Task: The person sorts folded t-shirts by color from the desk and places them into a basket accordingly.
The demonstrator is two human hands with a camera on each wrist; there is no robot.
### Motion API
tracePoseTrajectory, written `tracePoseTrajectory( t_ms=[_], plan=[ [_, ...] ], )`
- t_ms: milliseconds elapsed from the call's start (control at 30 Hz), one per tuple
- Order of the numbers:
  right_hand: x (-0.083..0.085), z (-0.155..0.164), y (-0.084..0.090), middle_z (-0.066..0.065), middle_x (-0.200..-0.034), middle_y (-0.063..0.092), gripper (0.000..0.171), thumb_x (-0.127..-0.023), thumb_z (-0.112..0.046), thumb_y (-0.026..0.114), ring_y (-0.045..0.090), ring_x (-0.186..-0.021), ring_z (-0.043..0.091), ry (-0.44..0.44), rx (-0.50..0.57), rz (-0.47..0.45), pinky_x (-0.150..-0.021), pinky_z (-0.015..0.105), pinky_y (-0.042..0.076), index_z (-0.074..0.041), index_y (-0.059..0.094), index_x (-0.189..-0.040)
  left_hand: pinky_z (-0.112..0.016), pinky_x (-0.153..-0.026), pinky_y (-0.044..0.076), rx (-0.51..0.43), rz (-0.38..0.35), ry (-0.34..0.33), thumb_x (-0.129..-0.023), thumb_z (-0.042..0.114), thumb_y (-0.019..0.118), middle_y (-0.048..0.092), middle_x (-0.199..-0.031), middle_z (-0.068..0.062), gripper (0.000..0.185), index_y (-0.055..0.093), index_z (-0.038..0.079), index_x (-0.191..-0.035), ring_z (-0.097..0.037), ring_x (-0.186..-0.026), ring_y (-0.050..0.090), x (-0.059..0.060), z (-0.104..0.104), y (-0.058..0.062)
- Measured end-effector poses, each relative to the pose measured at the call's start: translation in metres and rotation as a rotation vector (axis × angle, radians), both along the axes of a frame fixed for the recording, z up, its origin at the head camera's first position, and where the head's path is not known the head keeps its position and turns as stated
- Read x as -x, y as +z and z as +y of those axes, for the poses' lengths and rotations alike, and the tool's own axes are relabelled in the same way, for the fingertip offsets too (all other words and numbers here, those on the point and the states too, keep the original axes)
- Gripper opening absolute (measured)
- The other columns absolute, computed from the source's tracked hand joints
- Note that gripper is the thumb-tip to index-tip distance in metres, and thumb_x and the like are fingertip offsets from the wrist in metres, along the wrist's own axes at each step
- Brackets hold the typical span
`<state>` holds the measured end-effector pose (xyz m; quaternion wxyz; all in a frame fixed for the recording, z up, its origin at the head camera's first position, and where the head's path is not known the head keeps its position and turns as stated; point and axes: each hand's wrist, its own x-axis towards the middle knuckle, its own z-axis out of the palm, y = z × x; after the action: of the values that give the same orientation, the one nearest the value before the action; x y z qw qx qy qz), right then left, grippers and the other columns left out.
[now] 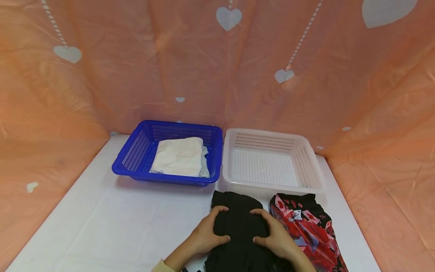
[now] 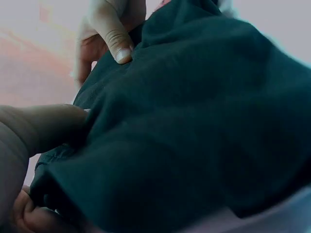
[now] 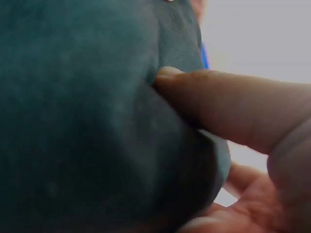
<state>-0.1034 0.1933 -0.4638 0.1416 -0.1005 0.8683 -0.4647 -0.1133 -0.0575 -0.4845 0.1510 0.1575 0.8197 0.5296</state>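
Observation:
A folded black garment (image 1: 239, 226) lies on the white table between both hands, its near end cut off by the frame. At its left edge the left hand (image 1: 205, 233) grips the cloth; the left wrist view shows the thumb (image 2: 58, 124) on top and fingers beneath. The right hand (image 1: 278, 237) holds the opposite edge, its thumb (image 3: 218, 99) pressing into the fabric in the right wrist view and its other fingers under the fold. Right beside the right hand lies a black garment with red floral print (image 1: 314, 234).
A blue basket (image 1: 166, 179) stands at the back left with folded white cloth (image 1: 178, 155) inside. Next to it is a white basket (image 1: 268, 133) with its perforated bottom showing. An orange curtain with hearts (image 1: 204, 64) hangs behind the white table (image 1: 112, 223).

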Motion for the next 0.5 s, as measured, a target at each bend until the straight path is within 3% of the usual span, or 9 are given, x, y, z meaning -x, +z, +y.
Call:
tracePoseTrajectory(
  t_ms=[200, 500],
  plan=[
    [-0.010, -0.001, 0.017, 0.014, -0.120, 0.060, 0.067, -0.075, -0.013, 0.080, 0.064, -0.089, 0.013, -0.043, -0.011, 0.070, -0.073, 0.027, 0.052, -0.023, 0.049, -0.133, -0.048, -0.090, 0.046, -0.009, 0.047, -0.028, -0.075, 0.018, 0.078, 0.055, -0.132, -0.013, 0.071, 0.041, 0.029, -0.135, -0.025, -0.113, 0.055, -0.003, -0.004, 0.022],
    [-0.018, -0.003, 0.042, 0.011, -0.121, 0.063, 0.067, -0.071, -0.005, 0.082, 0.065, -0.097, 0.011, -0.109, 0.027, 0.188, -0.080, 0.025, 0.053, -0.026, 0.053, -0.128, -0.033, -0.090, 0.050, -0.044, 0.174, -0.066, -0.079, 0.012, 0.075, 0.061, -0.125, -0.005, 0.073, 0.036, 0.030, -0.138, -0.015, -0.108, 0.061, -0.005, -0.005, 0.047]
  ],
)
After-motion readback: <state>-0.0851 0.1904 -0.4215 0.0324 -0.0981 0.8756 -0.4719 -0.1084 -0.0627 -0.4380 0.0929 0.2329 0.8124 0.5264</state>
